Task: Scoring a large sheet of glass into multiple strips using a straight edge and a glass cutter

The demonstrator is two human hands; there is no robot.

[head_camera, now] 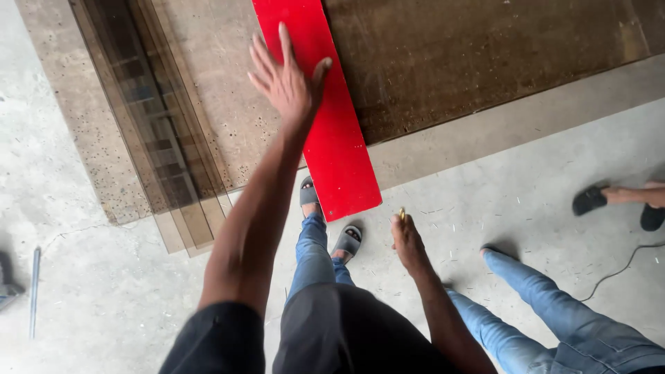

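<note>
The left hand [287, 79] is spread open, fingers apart, palm pressed flat on the left edge of a long red board [325, 131]; it grips nothing. The red board lies at a slight slant on a wide, worn brown sheet [485, 62], which forms a raised work surface, and the board's near end juts out past that surface's front edge, over the floor. The right hand [407, 242] hangs lower, below and just right of the board's near end, its fingers closed on a small yellowish object [401, 213], too little of which shows to tell what it is. Left of the open hand, a stack of tinted, see-through glass sheets [163, 145] lies on the same surface, their near ends also overhanging its edge. Beneath the hands are the person's own blue jeans and grey sandals [346, 241] on a pale concrete floor [90, 291] dotted with fine scraps. At lower right a second person's leg in blue jeans [547, 315] reaches into view, and at the right edge another foot in a dark slipper [589, 199] rests beside a thin dark cable [623, 266]. A slim metal rod [33, 291] lies on the floor at far left.
</note>
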